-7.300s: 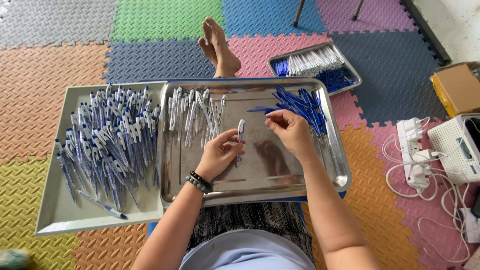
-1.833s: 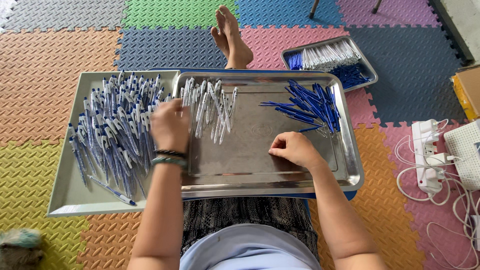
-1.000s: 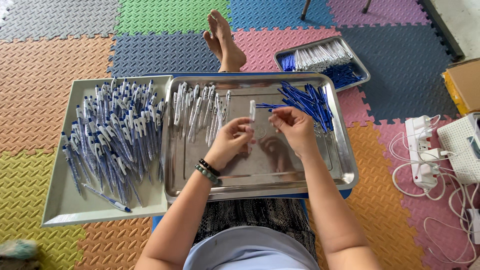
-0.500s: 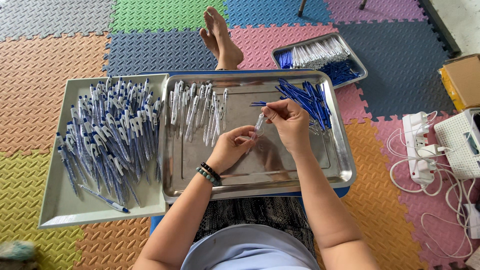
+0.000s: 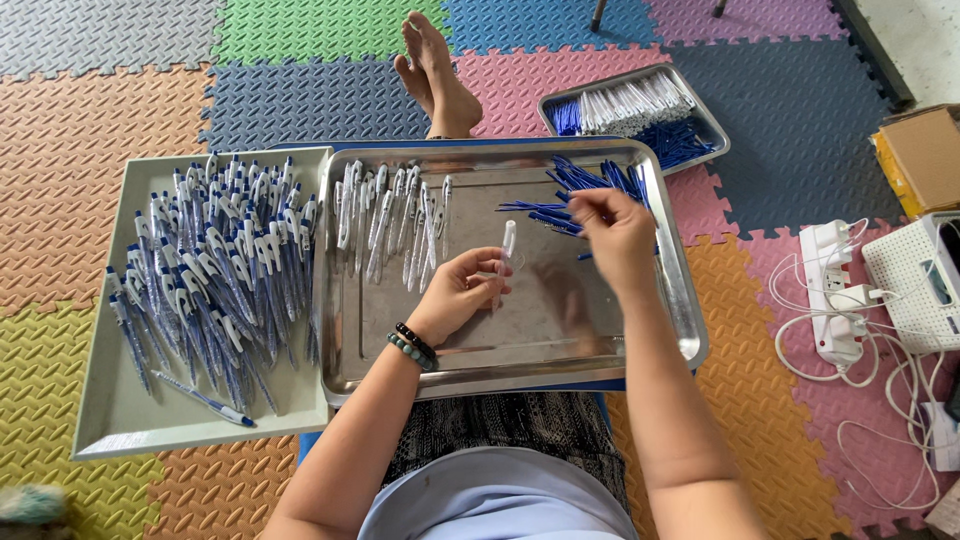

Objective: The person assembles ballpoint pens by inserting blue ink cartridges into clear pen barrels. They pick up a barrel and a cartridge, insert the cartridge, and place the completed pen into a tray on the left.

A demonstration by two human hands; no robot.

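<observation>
Across the floor spreads a mat of interlocking foam tiles in grey, green, orange, pink and blue, and on it, over the person's lap, sit two trays side by side. To the left, the pale tray carries a dense heap of finished blue-and-white pens. Beside it and touching its edge, the steel tray holds a row of white pen barrels at its upper left and a loose bundle of blue refills at its upper right. Farther off, near a bare foot, a smaller steel tray holds more white and blue parts. At the right lie a white power strip with tangled cords and a cardboard box. Over the middle of the steel tray, the left hand, with a beaded bracelet on its wrist, grips one white barrel upright between thumb and fingers. Just to the right of that barrel, the right hand reaches into the refills with fingertips pinched together on them.
</observation>
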